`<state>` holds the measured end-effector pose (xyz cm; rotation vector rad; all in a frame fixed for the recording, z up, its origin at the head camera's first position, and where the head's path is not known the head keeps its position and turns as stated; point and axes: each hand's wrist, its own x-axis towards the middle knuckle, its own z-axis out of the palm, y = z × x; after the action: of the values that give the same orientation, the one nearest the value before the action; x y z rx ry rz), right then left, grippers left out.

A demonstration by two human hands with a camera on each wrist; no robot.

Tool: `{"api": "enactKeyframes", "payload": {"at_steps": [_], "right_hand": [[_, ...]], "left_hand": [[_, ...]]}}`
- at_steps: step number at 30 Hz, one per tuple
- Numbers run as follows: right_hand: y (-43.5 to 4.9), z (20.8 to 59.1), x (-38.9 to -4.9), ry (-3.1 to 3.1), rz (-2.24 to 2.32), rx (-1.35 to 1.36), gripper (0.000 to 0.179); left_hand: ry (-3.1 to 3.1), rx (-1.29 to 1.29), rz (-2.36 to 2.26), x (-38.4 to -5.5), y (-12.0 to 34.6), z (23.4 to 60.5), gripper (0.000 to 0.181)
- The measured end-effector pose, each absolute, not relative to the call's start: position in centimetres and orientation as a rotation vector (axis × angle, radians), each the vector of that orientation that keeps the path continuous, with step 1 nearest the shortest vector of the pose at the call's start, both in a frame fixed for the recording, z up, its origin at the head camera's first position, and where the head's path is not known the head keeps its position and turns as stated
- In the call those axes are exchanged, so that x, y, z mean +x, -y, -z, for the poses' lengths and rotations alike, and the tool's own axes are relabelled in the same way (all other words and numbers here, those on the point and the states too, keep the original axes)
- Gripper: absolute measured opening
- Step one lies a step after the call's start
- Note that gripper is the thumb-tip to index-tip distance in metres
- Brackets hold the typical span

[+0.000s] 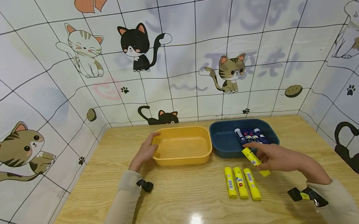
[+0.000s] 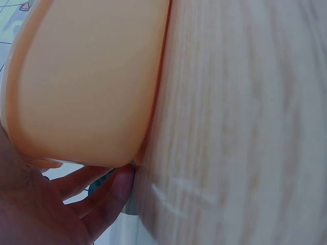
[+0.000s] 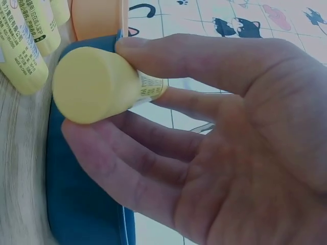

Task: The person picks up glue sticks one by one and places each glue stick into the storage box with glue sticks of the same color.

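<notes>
My right hand (image 1: 278,156) pinches a yellow glue stick (image 1: 256,162) between thumb and fingers, tilted at the front right of the dark blue bin (image 1: 225,153). In the right wrist view its round end (image 3: 82,86) faces the camera. My left hand (image 1: 145,151) holds the left end of a yellow bin (image 1: 182,160), with its fingers along the outside of the wall in the left wrist view. Several dark blue glue sticks (image 1: 240,136) lie in the right part of the blue bin, partly hidden by its front wall and my right hand.
Three yellow glue sticks, among them a middle one (image 1: 240,183), lie side by side on the wooden table (image 1: 178,197) in front of the blue bin. The two bins stand side by side near the back wall (image 1: 185,108), which carries cat drawings.
</notes>
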<state>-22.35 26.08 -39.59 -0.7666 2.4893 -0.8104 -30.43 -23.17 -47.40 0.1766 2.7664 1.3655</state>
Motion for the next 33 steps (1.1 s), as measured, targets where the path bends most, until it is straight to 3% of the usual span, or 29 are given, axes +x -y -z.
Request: {"api": "enactKeyframes", "payload": {"at_steps": [12, 20, 33], "right_hand": [[-25.5, 39.6, -22.8, -2.671, 0.853, -0.792, 0.075], [-24.4, 39.9, -23.1, -2.653, 1.006, -0.669, 0.080], [-20.3, 38.1, -25.5, -2.500, 1.208, -0.594, 0.081]], "left_hand": [[-2.758, 0.168, -1.371, -30.5, 23.1, 47.4, 0.060], [-2.754, 0.162, -1.371, -30.4, 23.2, 47.4, 0.060], [-2.766, 0.174, -1.367, -30.5, 23.1, 47.4, 0.060]]}}
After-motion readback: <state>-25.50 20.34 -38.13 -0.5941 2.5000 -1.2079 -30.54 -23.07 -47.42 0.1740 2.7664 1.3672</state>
